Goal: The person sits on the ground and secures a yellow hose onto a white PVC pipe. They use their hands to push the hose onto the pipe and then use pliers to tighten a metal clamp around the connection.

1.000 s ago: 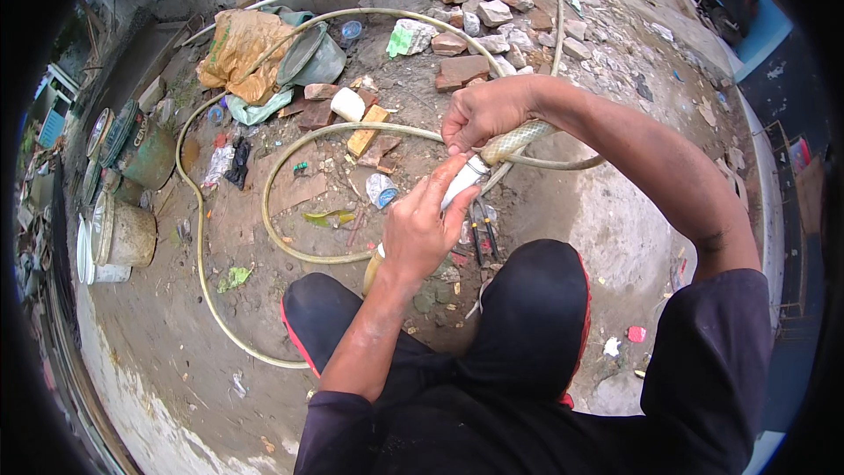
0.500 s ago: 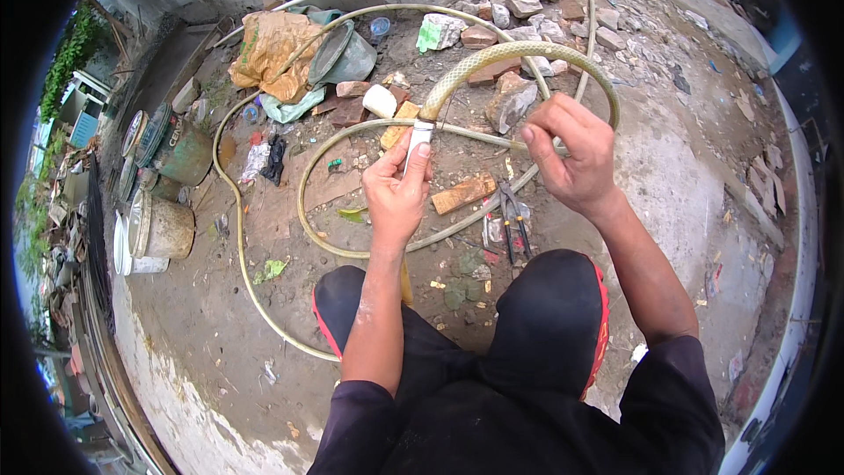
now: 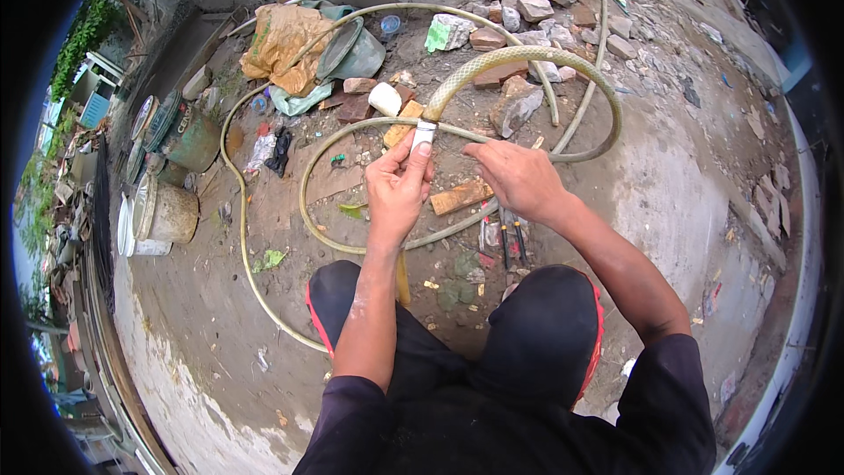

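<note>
Pipe (image 3: 423,135), at one end of the hose (image 3: 527,54), is pinched by left hand (image 3: 397,189) fingers; whether right hand (image 3: 519,178) fingers grip anything, I cannot tell; hose looks springy, best held beside pipe

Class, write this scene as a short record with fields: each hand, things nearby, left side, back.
Left hand: grips white pipe, which meets the hose
Right hand: fingers bent down, grip unclear
Nearby: pliers, wood block, both on the ground
Left side: buckets
Back: stones, brown sack
</note>
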Demonstrator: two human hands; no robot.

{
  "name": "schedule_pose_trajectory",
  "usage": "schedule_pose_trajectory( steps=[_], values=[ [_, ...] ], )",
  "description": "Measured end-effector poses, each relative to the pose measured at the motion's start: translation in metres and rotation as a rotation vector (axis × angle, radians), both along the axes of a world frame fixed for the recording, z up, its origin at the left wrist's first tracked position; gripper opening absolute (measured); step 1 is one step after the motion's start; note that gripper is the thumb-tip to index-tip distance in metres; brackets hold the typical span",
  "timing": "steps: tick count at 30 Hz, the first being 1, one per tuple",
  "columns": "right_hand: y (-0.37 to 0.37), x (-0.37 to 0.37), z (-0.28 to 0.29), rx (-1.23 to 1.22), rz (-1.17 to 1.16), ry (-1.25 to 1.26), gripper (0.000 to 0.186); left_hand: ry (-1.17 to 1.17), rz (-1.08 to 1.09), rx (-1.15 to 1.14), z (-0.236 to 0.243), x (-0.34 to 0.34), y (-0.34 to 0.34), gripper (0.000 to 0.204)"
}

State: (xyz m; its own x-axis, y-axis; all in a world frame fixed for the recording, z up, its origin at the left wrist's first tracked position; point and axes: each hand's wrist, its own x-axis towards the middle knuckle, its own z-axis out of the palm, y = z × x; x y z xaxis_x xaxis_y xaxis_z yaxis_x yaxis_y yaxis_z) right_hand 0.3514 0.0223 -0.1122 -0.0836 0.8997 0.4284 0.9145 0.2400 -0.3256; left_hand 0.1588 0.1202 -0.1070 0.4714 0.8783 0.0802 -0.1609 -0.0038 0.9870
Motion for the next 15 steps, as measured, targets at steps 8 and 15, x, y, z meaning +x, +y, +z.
schedule_pose_trajectory(
  steps=[8,15],
  values=[
    [-0.02,-0.022,0.03,-0.23,-0.047,0.353,0.022,0.094,0.019,0.176,-0.013,0.005,0.003,0.03],
    [-0.032,-0.033,0.046,-0.277,-0.015,0.759,0.021,0.173,0.032,0.282,-0.011,0.005,-0.003,0.032]
  ],
)
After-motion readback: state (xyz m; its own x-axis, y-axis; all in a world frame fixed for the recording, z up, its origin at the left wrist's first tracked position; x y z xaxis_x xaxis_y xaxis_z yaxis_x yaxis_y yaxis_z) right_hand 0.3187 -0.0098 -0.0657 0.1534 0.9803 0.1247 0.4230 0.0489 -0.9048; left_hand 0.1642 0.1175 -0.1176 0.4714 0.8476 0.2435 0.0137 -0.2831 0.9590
